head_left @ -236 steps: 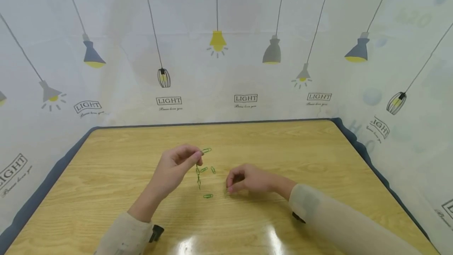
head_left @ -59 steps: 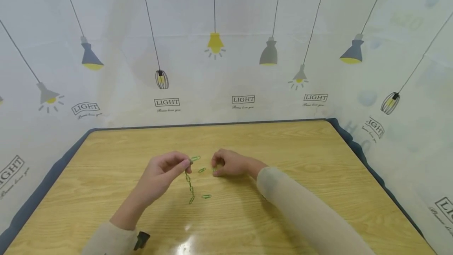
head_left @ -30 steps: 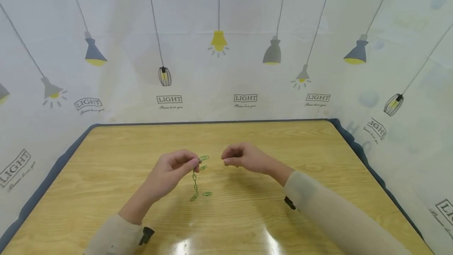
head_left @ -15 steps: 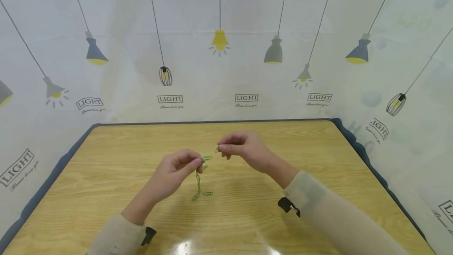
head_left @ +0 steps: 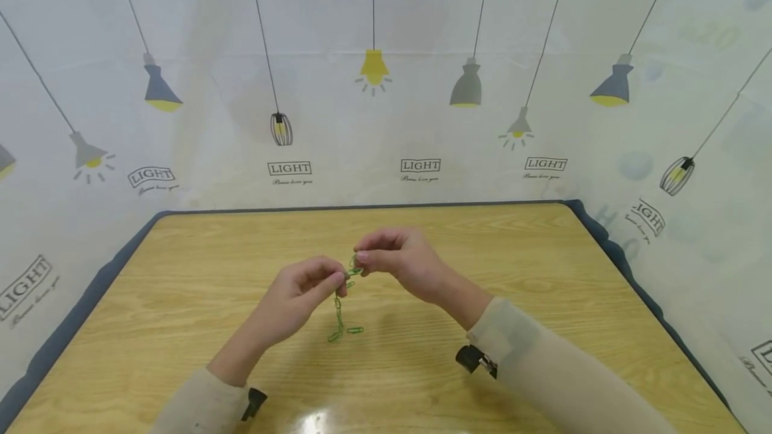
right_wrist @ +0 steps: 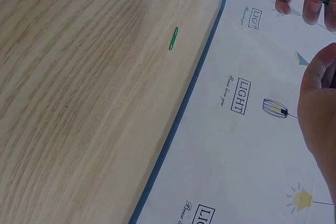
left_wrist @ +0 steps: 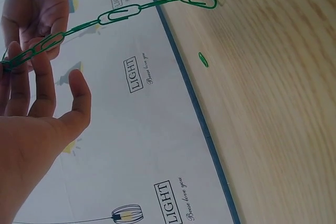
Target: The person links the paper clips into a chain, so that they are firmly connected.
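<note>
My left hand (head_left: 304,293) pinches the upper end of a chain of green paper clips (head_left: 338,313), which hangs over the table with its last clip low. In the left wrist view the linked chain (left_wrist: 119,15) stretches away from my fingers. One end clip (head_left: 354,272) sticks out to the right of the left fingertips. Thumb and fingers of my right hand (head_left: 407,263) pinch another green paper clip (head_left: 353,260) right at that end clip; whether the two are hooked together cannot be made out. Right fingertips are out of frame in the right wrist view.
Two loose green paper clips lie on the wooden table (head_left: 482,266): one clip (head_left: 356,330) beside the chain's lower end, another clip (head_left: 350,284) just behind the left fingertips. A lamp-printed curtain (head_left: 416,119) rises behind the table's dark edge.
The chain hangs longer than about eight seconds ago, and fewer clips lie loose. My right hand has lifted a paper clip off the table and brought it left to the chain's end.
</note>
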`<state>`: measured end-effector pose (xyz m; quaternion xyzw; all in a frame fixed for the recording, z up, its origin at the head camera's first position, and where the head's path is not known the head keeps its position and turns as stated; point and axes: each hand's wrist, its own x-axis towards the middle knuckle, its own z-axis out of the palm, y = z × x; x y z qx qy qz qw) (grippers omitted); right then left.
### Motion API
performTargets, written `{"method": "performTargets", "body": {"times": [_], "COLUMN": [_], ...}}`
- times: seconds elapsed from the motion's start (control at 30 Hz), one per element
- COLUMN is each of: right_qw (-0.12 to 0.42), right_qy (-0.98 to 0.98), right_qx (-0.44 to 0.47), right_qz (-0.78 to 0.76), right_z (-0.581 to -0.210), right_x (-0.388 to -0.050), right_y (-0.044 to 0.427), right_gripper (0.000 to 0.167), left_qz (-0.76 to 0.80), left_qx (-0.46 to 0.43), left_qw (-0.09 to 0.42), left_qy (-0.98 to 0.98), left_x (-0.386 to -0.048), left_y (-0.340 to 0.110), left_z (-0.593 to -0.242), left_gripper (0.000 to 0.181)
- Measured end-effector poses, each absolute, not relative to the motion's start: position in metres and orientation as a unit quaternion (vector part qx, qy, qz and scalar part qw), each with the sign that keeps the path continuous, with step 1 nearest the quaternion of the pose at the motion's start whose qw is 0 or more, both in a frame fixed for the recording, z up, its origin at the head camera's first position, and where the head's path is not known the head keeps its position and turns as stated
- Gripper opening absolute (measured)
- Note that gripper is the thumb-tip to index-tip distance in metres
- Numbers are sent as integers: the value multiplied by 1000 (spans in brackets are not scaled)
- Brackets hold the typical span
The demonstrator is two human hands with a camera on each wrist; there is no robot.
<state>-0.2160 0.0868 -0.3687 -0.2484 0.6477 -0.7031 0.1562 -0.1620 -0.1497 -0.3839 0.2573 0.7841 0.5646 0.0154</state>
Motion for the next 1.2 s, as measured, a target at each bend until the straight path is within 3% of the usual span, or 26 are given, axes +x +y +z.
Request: {"method": "performTargets", "body": {"times": [0.57, 1.2], "right_qw": [192, 208], "right_qy": [622, 609], "right_qx": [-237, -234], "right_qz": [-721, -728], "right_z": [-369, -370], "right_x": [-211, -212], "right_y": [83, 88], "right_gripper": [25, 22], "left_qz": [550, 538], "left_qx": [261, 262], "left_qw": [6, -11], "left_qy": [793, 801], "left_x": [-162, -164], "left_y": [-149, -148], "left_z": [-385, -385], "left_gripper": [16, 18]}}
